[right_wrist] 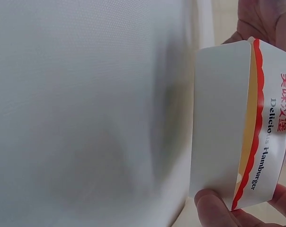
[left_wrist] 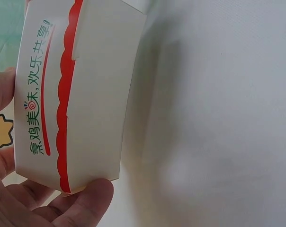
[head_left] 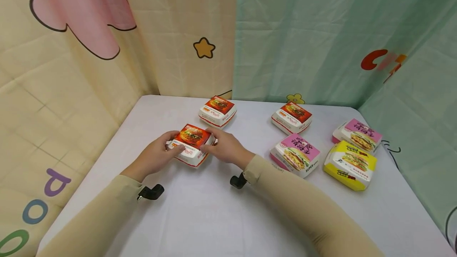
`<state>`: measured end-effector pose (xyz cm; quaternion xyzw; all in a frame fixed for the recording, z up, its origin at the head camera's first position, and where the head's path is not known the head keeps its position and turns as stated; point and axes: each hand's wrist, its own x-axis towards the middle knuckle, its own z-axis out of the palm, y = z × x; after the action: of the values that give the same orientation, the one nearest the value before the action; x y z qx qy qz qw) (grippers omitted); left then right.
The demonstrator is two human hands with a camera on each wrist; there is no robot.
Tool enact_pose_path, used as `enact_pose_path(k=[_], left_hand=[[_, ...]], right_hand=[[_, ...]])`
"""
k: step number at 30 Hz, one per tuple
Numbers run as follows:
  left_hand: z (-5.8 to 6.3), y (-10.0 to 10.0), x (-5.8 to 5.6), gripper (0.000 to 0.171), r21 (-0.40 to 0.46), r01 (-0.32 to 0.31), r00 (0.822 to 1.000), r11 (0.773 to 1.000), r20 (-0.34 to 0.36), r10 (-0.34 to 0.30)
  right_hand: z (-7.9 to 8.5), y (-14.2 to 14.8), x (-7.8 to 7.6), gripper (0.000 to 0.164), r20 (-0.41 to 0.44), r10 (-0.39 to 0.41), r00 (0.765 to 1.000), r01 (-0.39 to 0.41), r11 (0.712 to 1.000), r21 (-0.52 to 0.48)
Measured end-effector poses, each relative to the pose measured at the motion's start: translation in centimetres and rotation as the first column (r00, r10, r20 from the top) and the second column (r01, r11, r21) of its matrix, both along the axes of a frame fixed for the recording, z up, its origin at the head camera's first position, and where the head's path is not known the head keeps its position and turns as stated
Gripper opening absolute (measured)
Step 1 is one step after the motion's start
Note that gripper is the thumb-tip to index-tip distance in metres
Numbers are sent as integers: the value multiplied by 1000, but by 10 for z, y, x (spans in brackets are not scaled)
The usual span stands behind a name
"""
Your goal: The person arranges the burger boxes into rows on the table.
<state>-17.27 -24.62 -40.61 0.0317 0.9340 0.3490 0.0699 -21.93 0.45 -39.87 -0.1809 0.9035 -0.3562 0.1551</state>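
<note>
A red-and-white hamburger box (head_left: 191, 140) with a burger picture on its lid is held between both hands, lid up. My left hand (head_left: 155, 154) grips its left side, thumb on the near lid edge. From the right, my right hand (head_left: 228, 146) grips the opposite side, its thumb also near the front. In the left wrist view, the box wall (left_wrist: 98, 94) is plain below a red scalloped border, and fingertips (left_wrist: 95, 196) curl under its lower corner. The right wrist view shows a narrow gap under the lid (right_wrist: 249, 127) along that border.
Behind it stands a matching red-and-white box (head_left: 217, 111), with another red-and-white box (head_left: 292, 117) at back right. Two pink boxes, one nearer (head_left: 295, 154) and one farther right (head_left: 358, 135), stand beside a yellow box (head_left: 350, 165). The white table (head_left: 200, 217) meets printed curtains (head_left: 178, 66).
</note>
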Motion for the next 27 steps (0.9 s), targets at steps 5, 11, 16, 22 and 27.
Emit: enact_pose_path(k=[5,11,16,22,27], left_hand=[[-2,6,1,73,12,5,1000,1000,14,-5],[-6,12,0,73,15,13,1000,1000,17,-14],[-10,16,-1,73,23,19,999,1000,30,-19],[-13,19,-2,74,18,34,998,999,44,-35],[-17,20,-5,75,3,36,998,999,57,-36]], right_hand=[[0,5,1,72,6,-6,1000,6,1000,8],[-1,11,3,72,-7,-5,1000,5,1000,7],[-3,14,3,73,0,-13,1000,13,1000,13],[-8,18,1,69,7,-11,1000,11,1000,22],[-11,20,0,67,8,-8,1000,8,1000,18]])
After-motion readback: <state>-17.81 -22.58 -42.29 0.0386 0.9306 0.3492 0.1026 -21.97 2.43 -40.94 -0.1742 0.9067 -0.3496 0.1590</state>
